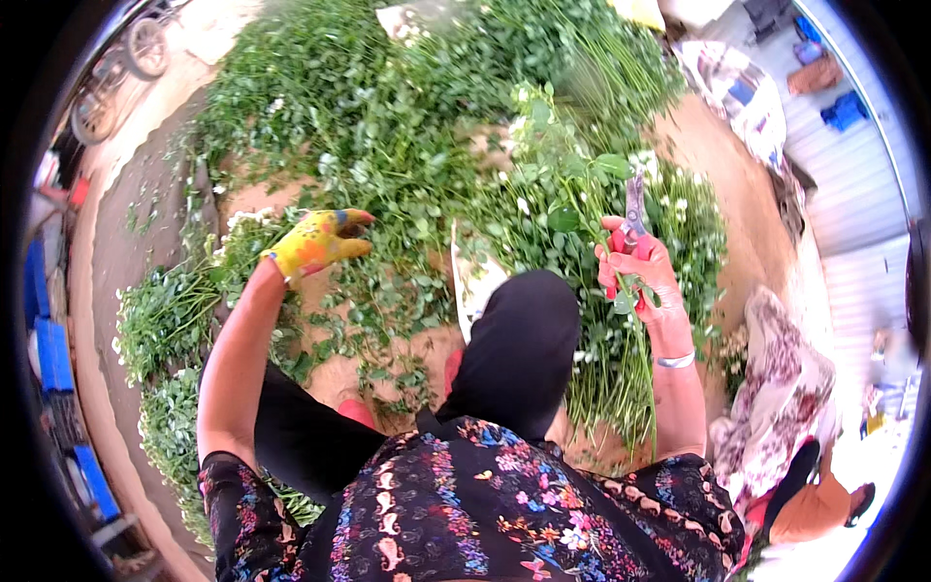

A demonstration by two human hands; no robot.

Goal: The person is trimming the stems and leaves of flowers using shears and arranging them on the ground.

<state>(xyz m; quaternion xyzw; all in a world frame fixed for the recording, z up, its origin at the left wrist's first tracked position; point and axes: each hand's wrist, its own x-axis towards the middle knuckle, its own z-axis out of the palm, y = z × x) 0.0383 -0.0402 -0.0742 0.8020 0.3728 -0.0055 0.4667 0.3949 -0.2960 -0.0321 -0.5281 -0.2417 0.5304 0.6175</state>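
Note:
My left hand [318, 242], in a yellow glove with coloured patches, hovers over loose leafy stems, thumb and fingers apart and nothing between them. My bare right hand [648, 269] is closed round a pair of pruning shears [635, 206] with red handles, the blades pointing up and away from me. A long green stem [648, 364] with leaves runs along the right hand; whether the fingers also grip it I cannot tell. Beneath that hand lies a thick bunch of white-flowered stems [606, 383], cut ends toward me. Another flowering bunch [175, 310] lies at the left.
A large heap of green stems [388, 107] covers the ground ahead. My bent knee [524, 339] rises between the hands. Patterned cloth bundles [776, 378] lie at the right, where part of another person [810, 509] shows. Blue crates [53, 354] and a bicycle wheel [147, 48] stand at the left.

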